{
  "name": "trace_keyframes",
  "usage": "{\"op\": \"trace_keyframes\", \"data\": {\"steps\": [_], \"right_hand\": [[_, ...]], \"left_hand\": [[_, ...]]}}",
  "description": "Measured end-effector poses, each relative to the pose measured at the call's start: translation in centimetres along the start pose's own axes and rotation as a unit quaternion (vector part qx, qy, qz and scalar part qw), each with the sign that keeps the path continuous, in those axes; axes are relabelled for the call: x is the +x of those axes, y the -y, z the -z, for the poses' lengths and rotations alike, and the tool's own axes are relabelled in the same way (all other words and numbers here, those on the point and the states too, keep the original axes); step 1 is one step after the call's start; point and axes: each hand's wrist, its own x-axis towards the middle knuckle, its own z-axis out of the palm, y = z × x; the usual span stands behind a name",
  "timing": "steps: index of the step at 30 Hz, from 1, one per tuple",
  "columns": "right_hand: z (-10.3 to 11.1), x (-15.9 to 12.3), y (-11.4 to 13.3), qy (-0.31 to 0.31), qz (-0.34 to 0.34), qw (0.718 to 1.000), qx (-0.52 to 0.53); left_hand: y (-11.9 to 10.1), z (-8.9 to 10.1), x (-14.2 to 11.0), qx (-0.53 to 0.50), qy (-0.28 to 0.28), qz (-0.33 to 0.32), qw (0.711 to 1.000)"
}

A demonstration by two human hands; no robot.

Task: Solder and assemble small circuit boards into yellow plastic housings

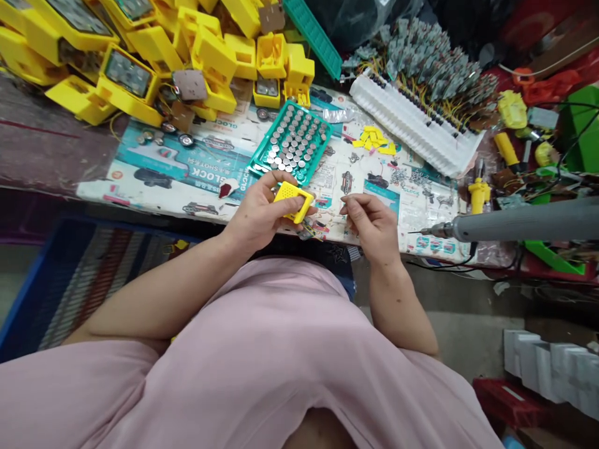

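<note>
In my left hand [257, 212] is a small yellow plastic housing [294, 202] with a dotted grid of holes and a square opening. My thumb presses over its opening. Thin wires and a small grey part [307, 229] hang under it at the table edge. My right hand [377, 227] is a little to the right, thumb and fingertips pinched together; whatever they may hold is too small to see. Just beyond my left hand, a teal tray [320, 153] carries rows of round silver discs. Small yellow pieces [372, 138] lie behind my right hand.
Yellow plastic casings [213, 56] crowd the back left. A white rack [412, 125] with wired grey parts [425, 59] stands at the back right. Small metal bits [412, 179] are scattered on the printed table cover. A grey electric screwdriver [524, 223] juts in from the right, its tip toward my right hand.
</note>
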Motion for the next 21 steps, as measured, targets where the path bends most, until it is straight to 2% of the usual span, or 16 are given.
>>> {"op": "trace_keyframes", "data": {"steps": [9, 14, 15, 18, 21], "right_hand": [[0.0, -0.6, 0.0, 0.018, -0.005, 0.998, -0.061], [-1.1, -1.4, 0.5, 0.164, -0.047, 0.983, 0.071], [-1.5, -1.6, 0.5, 0.177, -0.048, 0.979, 0.086], [-2.5, -1.6, 0.5, 0.141, -0.073, 0.981, 0.107], [-2.6, -1.3, 0.6, 0.12, -0.139, 0.973, 0.138]], "left_hand": [[-2.6, -1.6, -0.6, -0.059, -0.047, 0.027, 0.997], [-3.3, -2.4, -0.3, -0.095, -0.038, 0.036, 0.994], [-3.3, -2.6, -0.2, -0.097, -0.036, 0.032, 0.994], [-3.2, -2.9, -0.1, -0.104, -0.042, 0.02, 0.994], [-2.9, -2.8, 0.1, -0.107, -0.05, 0.013, 0.993]]}}
